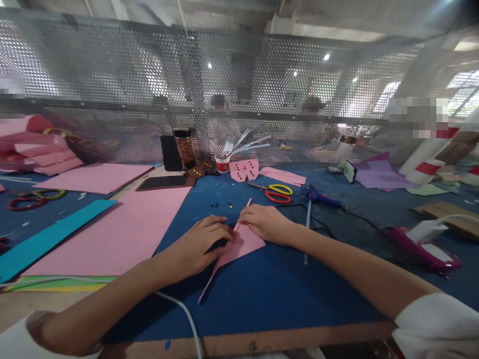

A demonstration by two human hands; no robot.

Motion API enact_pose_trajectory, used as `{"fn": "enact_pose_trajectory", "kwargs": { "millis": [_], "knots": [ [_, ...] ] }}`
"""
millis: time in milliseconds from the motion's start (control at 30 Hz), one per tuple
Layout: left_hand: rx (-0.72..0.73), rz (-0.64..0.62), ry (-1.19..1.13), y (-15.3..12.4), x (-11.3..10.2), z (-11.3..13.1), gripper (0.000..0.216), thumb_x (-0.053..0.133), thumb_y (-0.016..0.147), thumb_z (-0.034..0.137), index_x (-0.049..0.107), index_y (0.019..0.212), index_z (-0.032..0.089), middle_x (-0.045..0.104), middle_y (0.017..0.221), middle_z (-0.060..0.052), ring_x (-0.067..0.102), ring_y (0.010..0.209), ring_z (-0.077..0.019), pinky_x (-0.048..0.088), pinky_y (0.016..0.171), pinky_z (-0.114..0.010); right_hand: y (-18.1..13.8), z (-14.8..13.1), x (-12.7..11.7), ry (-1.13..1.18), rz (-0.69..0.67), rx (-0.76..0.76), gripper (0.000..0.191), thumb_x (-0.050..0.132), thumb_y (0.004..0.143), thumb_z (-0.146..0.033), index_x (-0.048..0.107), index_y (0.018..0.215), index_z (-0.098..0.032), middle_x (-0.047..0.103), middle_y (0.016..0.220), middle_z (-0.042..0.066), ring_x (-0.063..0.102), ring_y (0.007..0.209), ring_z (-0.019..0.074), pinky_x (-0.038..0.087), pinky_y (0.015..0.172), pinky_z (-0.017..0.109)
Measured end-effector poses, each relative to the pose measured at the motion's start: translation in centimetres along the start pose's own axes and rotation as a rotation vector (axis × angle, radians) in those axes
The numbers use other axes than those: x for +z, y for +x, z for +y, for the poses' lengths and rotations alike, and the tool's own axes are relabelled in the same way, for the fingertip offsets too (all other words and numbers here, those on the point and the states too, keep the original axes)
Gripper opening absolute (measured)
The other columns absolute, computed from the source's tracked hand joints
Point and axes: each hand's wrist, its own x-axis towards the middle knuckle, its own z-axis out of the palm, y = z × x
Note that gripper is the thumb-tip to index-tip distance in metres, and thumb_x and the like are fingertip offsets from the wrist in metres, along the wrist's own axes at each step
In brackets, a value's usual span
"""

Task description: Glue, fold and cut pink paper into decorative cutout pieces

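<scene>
A folded piece of pink paper (239,247) lies on the blue work mat (284,289) in front of me, long and pointed, running from upper right to lower left. My left hand (204,242) rests on its left edge with fingers curled down, pressing the fold. My right hand (264,222) pinches the paper's upper part, fingers pressed together on it.
Large pink sheets (123,229) and a teal strip (45,239) lie to the left. Yellow-and-red scissors (277,193), a blue glue gun (322,198), a glue stick (307,229) and a purple glue gun (422,247) sit to the right. A perforated metal screen (239,94) closes the back; people sit behind it.
</scene>
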Motion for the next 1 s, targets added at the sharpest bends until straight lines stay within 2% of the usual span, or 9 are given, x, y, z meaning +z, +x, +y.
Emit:
{"fn": "enact_pose_trajectory", "kwargs": {
  "millis": [367,1000],
  "knots": [
    [-0.028,-0.025,0.019,-0.16,0.29,-0.19,0.02,0.051,0.096,0.023,0.059,0.114,0.027,0.058,0.141,-0.002,0.03,0.146,-0.0254,0.029,0.116,-0.049,-0.02,0.04,0.17,0.007,-0.007,0.012,0.026,0.052,0.094,-0.01,0.067,0.113,-0.018,0.067,0.117,0.007,0.061,0.108,0.019,0.049,0.09,0.03],
    [-0.043,-0.051,-0.008,0.02,-0.18,0.18,0.031,0.052,0.094,0.018,0.056,0.122,0.029,0.058,0.139,-0.001,0.03,0.145,-0.0261,0.029,0.116,-0.053,0.03,0.01,0.06,0.046,0.003,0.041,0.025,0.051,0.093,-0.007,0.068,0.108,-0.017,0.068,0.115,0.008,0.061,0.107,0.0182,0.048,0.09,0.03]
  ]
}}
